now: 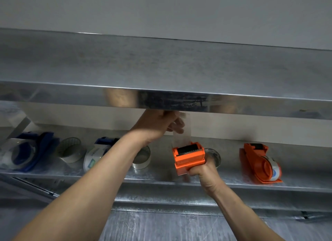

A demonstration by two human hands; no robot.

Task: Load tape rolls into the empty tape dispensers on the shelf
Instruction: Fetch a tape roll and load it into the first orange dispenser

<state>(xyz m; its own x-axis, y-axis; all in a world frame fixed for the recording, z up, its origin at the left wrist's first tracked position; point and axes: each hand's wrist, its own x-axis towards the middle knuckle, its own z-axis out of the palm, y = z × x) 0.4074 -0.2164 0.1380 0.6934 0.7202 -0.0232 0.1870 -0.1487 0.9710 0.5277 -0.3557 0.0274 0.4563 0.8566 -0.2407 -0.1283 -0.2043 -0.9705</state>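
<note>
My right hand (203,170) grips the handle of an orange tape dispenser (188,156), held upright in front of the metal shelf (161,177). A strip of clear tape (181,133) runs up from its toothed cutter. My left hand (158,124) pinches the top end of that strip just below the upper shelf's front lip. A second orange dispenser (260,163) with a roll in it lies on the shelf to the right. Two blue dispensers (34,151) (106,142) with rolls lie on the left.
Loose clear tape rolls (71,149) (142,158) stand on the shelf between the dispensers, and another roll (214,156) shows behind my right hand. The upper steel shelf (179,97) overhangs closely. A lower steel surface (161,226) lies below.
</note>
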